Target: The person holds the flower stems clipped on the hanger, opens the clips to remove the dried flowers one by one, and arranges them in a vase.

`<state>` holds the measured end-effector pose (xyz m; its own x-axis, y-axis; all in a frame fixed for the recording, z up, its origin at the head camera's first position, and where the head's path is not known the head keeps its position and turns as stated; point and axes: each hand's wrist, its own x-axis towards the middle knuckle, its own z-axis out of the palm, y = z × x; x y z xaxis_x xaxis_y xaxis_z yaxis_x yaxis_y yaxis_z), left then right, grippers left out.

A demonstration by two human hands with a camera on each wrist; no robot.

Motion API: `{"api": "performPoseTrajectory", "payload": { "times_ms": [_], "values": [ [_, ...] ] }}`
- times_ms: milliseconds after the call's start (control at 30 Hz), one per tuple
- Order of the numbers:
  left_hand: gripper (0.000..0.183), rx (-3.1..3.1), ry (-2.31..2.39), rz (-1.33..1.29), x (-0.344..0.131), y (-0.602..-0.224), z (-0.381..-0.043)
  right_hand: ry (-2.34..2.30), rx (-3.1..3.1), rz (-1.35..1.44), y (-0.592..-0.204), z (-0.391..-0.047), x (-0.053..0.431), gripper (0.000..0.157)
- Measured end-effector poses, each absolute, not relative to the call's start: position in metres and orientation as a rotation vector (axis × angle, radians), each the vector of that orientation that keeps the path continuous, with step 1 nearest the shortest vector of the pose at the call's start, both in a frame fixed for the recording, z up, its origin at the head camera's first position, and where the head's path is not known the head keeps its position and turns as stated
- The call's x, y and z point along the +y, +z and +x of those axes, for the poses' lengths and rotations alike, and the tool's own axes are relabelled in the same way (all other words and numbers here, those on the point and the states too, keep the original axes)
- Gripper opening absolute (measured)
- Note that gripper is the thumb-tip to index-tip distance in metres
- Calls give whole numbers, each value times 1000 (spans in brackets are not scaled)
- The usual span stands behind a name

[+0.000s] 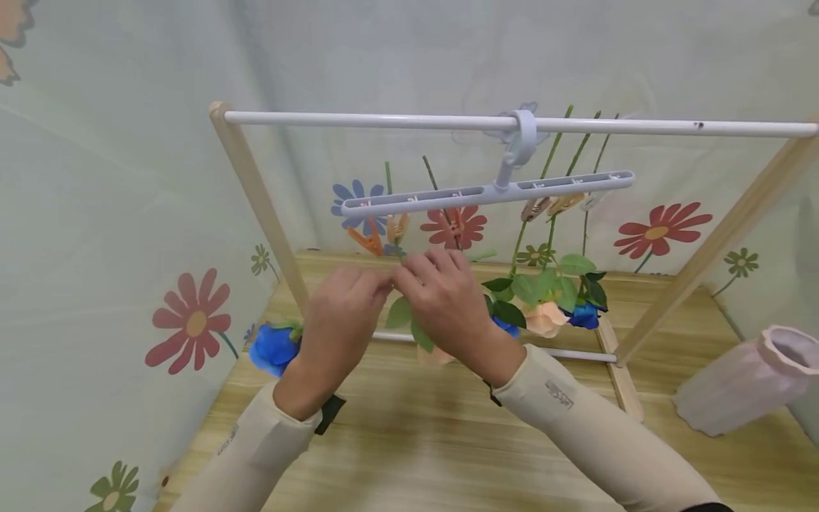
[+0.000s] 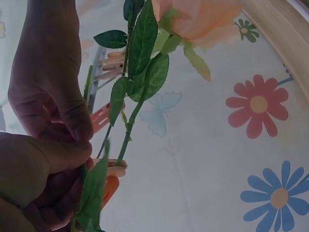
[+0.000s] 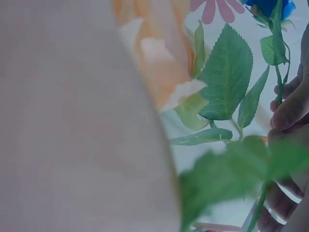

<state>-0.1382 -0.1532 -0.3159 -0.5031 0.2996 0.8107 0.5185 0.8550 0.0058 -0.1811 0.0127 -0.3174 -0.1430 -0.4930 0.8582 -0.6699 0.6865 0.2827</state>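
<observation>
My left hand and right hand meet below the left half of a pale blue clip hanger. Both pinch the stem of a blue rose, whose bloom sticks out to the left of the left hand. In the right wrist view, fingers grip its green stem under the bloom. The cut end pokes out past my right hand in the head view. Just above the hands is an orange clip on the hanger. Beside it, a peach clip holds a peach rose hanging upside down, partly hidden behind my right hand.
The hanger hooks over the white rail of a wooden-legged rack. On its right half, clips hold several upside-down roses, among them a peach bloom and a blue bloom. A ribbed pinkish-white vase tilts at the right of the wooden table.
</observation>
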Motion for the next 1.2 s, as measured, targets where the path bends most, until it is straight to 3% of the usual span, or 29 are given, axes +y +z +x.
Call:
{"api": "performPoseTrajectory", "payload": {
  "times_ms": [267,500,667,833,1200],
  "values": [
    [11,-2123,-301,-609,-143,-317,-133,226,-1818,929,-321,-178,23,15],
    [8,-2129,-310,-596,-137,-314,-133,186,-1885,901,-321,-177,29,6],
    [10,-2146,-402,-555,-139,-312,-131,175,-1892,858,-321,-177,38,9],
    [17,-2164,-506,-514,-145,-310,-129,226,-1895,809,-316,-175,53,20],
    [45,-2423,-1011,-290,-164,-296,-127,312,-1886,606,-305,-162,97,20]
  ]
}}
